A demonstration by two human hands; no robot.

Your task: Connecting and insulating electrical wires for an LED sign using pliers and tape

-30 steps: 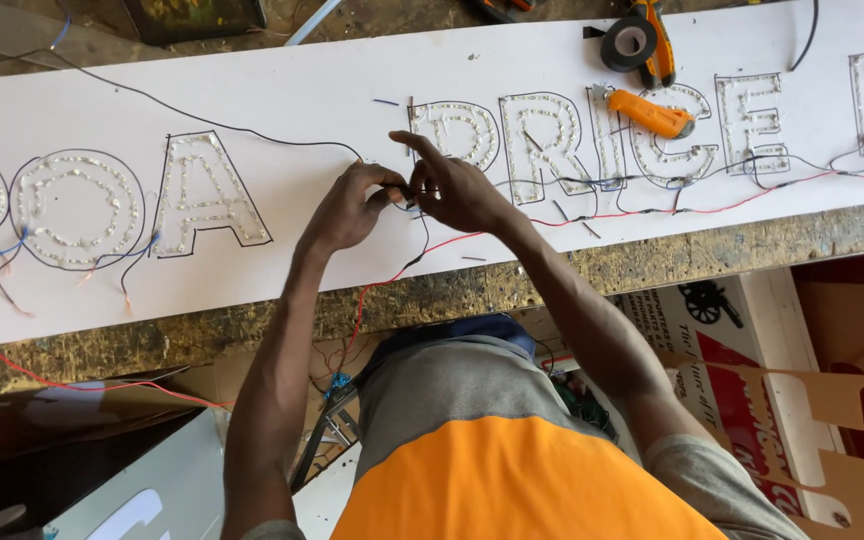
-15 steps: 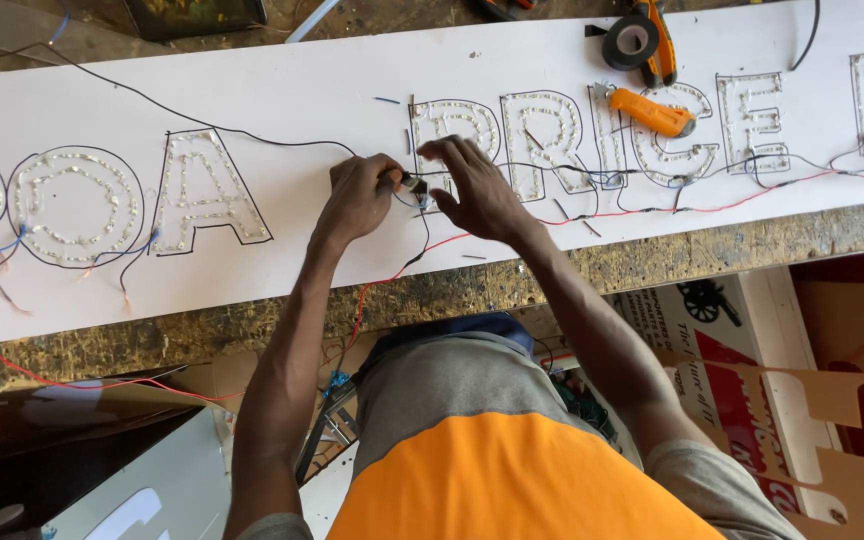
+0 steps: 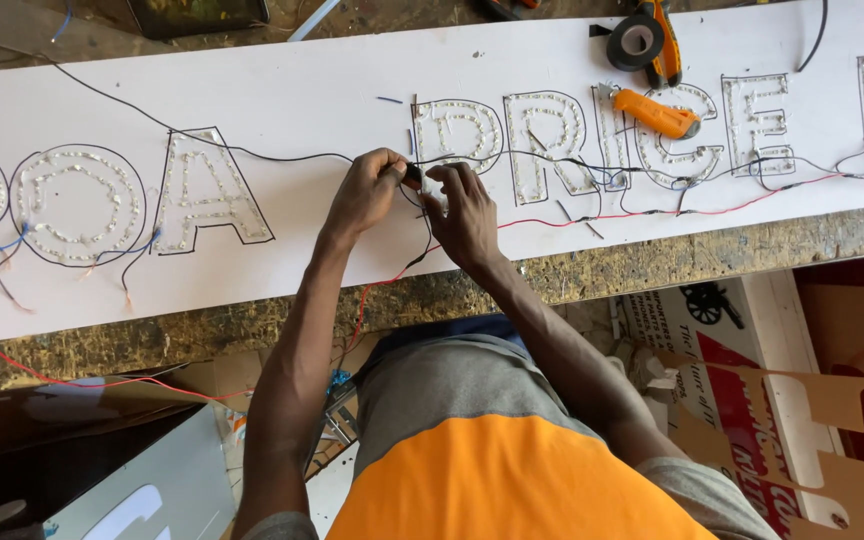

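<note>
Both hands, left point(image 3: 370, 192) and right point(image 3: 464, 212), pinch a thin black wire point(image 3: 414, 178) over the white signboard point(image 3: 292, 100).

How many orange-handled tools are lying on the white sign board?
2. One orange tool lies across the outlined letters right of the hands. Another orange-handled tool lies at the board's top edge beside the black tape roll. Others may be outside the view.

One sign board point(image 3: 282, 90) — one tape roll point(image 3: 636, 42) — two hands.
</note>
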